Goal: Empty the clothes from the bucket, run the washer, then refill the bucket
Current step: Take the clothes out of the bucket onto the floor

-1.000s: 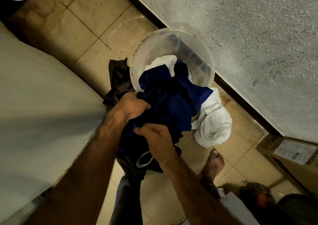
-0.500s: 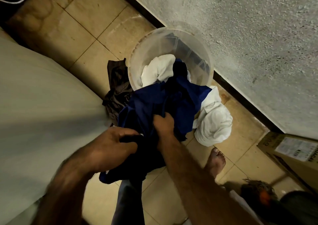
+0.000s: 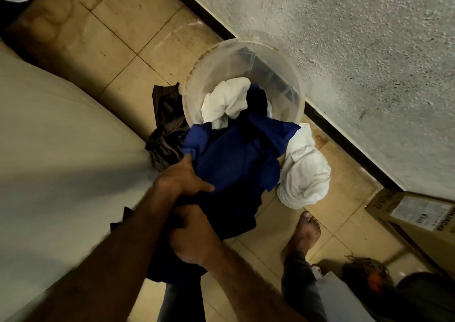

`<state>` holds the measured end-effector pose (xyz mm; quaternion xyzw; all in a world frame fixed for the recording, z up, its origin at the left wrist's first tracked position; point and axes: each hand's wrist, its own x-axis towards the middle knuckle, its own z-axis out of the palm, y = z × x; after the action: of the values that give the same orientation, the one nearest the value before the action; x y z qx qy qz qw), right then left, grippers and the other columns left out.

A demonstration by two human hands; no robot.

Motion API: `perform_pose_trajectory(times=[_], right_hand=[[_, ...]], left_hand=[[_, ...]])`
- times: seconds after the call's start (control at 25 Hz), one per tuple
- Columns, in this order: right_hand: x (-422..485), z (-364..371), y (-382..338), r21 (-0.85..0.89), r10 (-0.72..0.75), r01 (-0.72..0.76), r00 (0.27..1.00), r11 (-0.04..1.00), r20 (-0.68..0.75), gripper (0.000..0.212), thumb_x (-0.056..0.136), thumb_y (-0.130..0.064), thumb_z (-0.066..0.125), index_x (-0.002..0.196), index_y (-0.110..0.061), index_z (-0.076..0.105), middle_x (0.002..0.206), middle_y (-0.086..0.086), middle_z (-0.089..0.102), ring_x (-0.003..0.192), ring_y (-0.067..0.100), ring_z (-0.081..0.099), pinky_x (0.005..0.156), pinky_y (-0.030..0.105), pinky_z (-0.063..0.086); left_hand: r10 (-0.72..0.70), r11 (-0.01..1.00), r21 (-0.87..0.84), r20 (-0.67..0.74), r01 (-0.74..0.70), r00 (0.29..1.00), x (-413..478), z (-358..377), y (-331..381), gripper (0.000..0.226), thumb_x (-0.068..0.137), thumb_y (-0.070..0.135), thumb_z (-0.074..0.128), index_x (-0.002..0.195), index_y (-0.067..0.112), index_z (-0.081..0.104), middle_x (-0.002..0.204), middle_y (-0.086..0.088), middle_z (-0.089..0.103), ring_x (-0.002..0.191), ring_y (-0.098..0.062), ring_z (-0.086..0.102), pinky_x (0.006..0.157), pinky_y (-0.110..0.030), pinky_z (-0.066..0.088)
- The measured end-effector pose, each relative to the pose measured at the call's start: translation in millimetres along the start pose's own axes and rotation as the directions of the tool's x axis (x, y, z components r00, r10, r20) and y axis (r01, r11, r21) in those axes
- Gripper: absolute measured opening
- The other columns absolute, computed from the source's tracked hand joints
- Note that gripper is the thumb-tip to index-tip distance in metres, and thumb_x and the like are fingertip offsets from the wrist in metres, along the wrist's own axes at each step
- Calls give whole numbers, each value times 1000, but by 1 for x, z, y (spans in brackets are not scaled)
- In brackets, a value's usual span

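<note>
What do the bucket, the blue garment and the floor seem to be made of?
The bucket looks like translucent plastic: the skirting shows dimly through its wall. The blue garment seems a thin matte fabric, since it creases into soft folds; the fibre I cannot tell. The floor appears to be ceramic tile, with straight grout lines and a faint sheen.

We're swapping grips: L hand [image 3: 183, 177] moving up, grabbing the blue cloth [image 3: 236, 159], R hand [image 3: 193, 238] pulling back w/ the dark bundle [image 3: 229, 213].
</note>
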<state>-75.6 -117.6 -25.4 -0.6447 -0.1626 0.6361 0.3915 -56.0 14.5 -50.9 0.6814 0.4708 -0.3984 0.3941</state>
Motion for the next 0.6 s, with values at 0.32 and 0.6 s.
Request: perform_pose_trajectory(times=[0.32, 0.6], right_hand=[[43, -80, 23, 778, 543, -3, 718, 628, -435, 45, 90, -37, 74, 127, -16, 60, 121, 5, 68, 110, 27, 67, 83, 42, 61], [62, -97, 11, 608, 441, 24, 667, 793, -601, 20, 91, 6, 52, 99, -7, 65, 90, 7, 64, 82, 24, 61, 77, 32, 57]], left_hand=[[132, 990, 57, 18, -133, 991, -35, 11, 18, 26, 84, 25, 62, 59, 20, 58, 66, 4, 61, 80, -24, 66, 71, -28, 50], [146, 969, -211, 54, -131, 988, -41, 7, 30, 32, 70, 37, 71, 95, 21, 61, 88, 0, 68, 78, -16, 67, 74, -32, 58]])
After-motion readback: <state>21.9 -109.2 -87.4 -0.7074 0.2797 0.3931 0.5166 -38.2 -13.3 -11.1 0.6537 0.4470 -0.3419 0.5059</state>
